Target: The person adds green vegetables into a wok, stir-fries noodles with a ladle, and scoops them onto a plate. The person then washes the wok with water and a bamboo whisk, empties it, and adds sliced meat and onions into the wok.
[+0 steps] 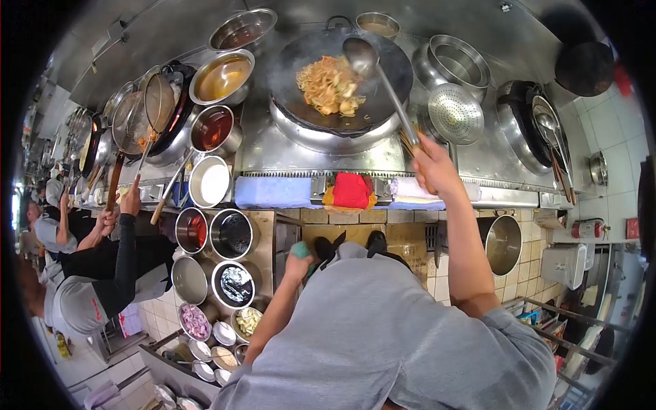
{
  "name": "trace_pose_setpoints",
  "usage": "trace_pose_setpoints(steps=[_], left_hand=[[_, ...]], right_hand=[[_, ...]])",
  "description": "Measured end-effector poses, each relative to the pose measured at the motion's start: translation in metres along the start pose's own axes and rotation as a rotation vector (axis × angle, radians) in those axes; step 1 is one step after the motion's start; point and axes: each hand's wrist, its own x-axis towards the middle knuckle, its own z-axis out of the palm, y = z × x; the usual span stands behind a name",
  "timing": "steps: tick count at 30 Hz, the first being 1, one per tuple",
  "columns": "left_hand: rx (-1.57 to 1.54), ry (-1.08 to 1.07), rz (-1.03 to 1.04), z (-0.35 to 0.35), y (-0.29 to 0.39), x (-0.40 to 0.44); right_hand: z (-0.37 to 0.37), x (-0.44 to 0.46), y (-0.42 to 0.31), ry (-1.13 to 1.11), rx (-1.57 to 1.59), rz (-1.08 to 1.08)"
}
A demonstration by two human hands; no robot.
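Observation:
In my right hand (434,164) is the handle end of a long ladle (389,85), fingers wrapped round it. The ladle's bowl rests over the right side of a heap of noodles (330,85) with vegetable pieces. They lie in a large dark wok (294,65), which gives off some steam. My left hand (297,265) is low at the counter's front edge, closed round a green cloth (301,250). Nearest to it are the folded blue towel (273,192) and the red cloth (351,190) along the stove front.
Left of the wok stand bowls of liquid (222,76) and several pots of sauce (212,130). A perforated strainer (456,114) and a metal pot (461,60) are at right. Co-workers (96,294) stand at another wok on the left. A deep pot (503,244) sits low at right.

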Motion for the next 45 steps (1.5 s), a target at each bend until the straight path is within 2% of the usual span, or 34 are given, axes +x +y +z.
trace_pose_setpoints(steps=[1, 2, 3, 4, 5, 6, 7, 8, 9, 10, 11, 12, 13, 14, 15, 17, 18, 19, 20, 21, 22, 23, 25, 27, 29, 31, 33, 35, 37, 41, 43, 45], left_hand=[[0.109, 0.050, 0.000, -0.004, -0.028, -0.003], [0.210, 0.067, -0.103, -0.008, -0.032, -0.016], [0.312, 0.088, -0.203, -0.013, -0.035, -0.027], [0.448, -0.060, -0.302, -0.017, -0.071, -0.019], [0.581, -0.207, -0.400, -0.019, -0.105, -0.011], [0.580, -0.203, -0.400, -0.017, -0.111, -0.022], [0.583, -0.151, -0.468, -0.017, -0.115, -0.033], [0.586, -0.100, -0.535, -0.016, -0.118, -0.041], [0.588, -0.101, -0.533, -0.018, -0.135, -0.037], [0.607, -0.204, -0.427, -0.021, -0.160, -0.025], [0.624, -0.304, -0.320, -0.022, -0.173, -0.017], [0.627, -0.306, -0.318, -0.025, -0.165, -0.019], [0.419, -0.351, -0.231, -0.028, -0.146, -0.022], [0.212, -0.393, -0.147, -0.031, -0.127, -0.025], [0.212, -0.393, -0.147, -0.029, -0.108, -0.023], [-0.095, -0.088, -0.325, -0.016, -0.063, -0.016], [-0.195, -0.048, -0.207, -0.011, -0.044, -0.011], [-0.292, -0.006, -0.087, -0.009, -0.022, -0.006], [-0.426, -0.031, -0.107, -0.007, 0.013, -0.004], [-0.560, -0.057, -0.128, -0.006, 0.055, -0.001], [-0.664, -0.098, -0.150, -0.006, 0.090, 0.007], [-0.743, -0.202, -0.085, -0.006, 0.123, 0.018], [-1.012, -0.299, -0.078, 0.003, 0.195, 0.044], [-1.185, -0.313, -0.130, 0.013, 0.256, 0.075], [-1.141, -0.405, -0.197, 0.019, 0.299, 0.099], [-1.106, -0.401, -0.228, 0.025, 0.324, 0.114], [-1.069, -0.406, -0.256, 0.030, 0.332, 0.118], [-0.985, -0.460, -0.275, 0.031, 0.337, 0.120], [-1.011, -0.476, -0.304, 0.032, 0.339, 0.131], [-1.035, -0.374, -0.363, 0.049, 0.326, 0.181], [-1.036, -0.319, -0.262, 0.054, 0.325, 0.186], [-1.041, -0.358, -0.287, 0.051, 0.323, 0.164]], right_hand=[[0.007, 0.018, -0.003, 0.054, -0.152, -0.085], [0.014, 0.037, -0.006, 0.108, -0.304, -0.169], [0.019, 0.061, -0.007, 0.122, -0.312, -0.153], [0.026, 0.085, -0.007, 0.135, -0.318, -0.140], [0.036, 0.104, -0.008, 0.098, -0.146, -0.072], [0.045, 0.115, -0.007, 0.060, 0.026, -0.002], [0.053, 0.116, -0.005, 0.058, 0.028, -0.003], [0.059, 0.116, -0.004, -0.052, 0.000, 0.013], [0.059, 0.115, -0.002, -0.161, -0.030, 0.030], [0.055, 0.116, 0.006, -0.225, -0.159, -0.003], [0.046, 0.114, 0.018, -0.223, -0.159, -0.003], [0.031, 0.109, 0.032, -0.111, -0.602, -0.322], [0.015, 0.101, 0.041, 0.013, -1.042, -0.644], [0.001, 0.076, 0.030, 0.011, -1.142, -0.490], [-0.015, 0.052, 0.012, 0.007, -1.236, -0.332], [-0.067, 0.050, 0.007, 0.134, -1.413, -0.381], [-0.083, 0.046, 0.005, 0.133, -1.414, -0.384], [-0.094, 0.043, 0.002, 0.134, -1.266, -0.429], [-0.097, 0.042, 0.001, 0.134, -1.116, -0.469], [-0.092, 0.049, 0.004, 0.132, -1.114, -0.472], [-0.083, 0.062, 0.011, 0.220, -1.005, -0.522], [-0.073, 0.073, 0.014, 0.305, -0.893, -0.565], [-0.043, 0.096, 0.004, 0.211, -0.707, -0.335], [-0.003, 0.092, -0.004, 0.072, -0.168, -0.052], [0.018, 0.091, 0.002, -0.004, -0.102, 0.015], [0.019, 0.079, 0.019, -0.139, -0.265, 0.011], [-0.001, 0.050, 0.038, -0.013, -0.869, -0.269], [-0.035, 0.022, 0.051, 0.077, -1.201, -0.506], [-0.033, -0.032, 0.011, 0.137, -1.349, -0.305], [-0.020, -0.073, 0.035, 0.210, -1.313, -0.332], [-0.012, -0.105, 0.014, 0.091, -1.151, -0.288], [-0.020, -0.144, -0.033, -0.017, -1.087, -0.280]])
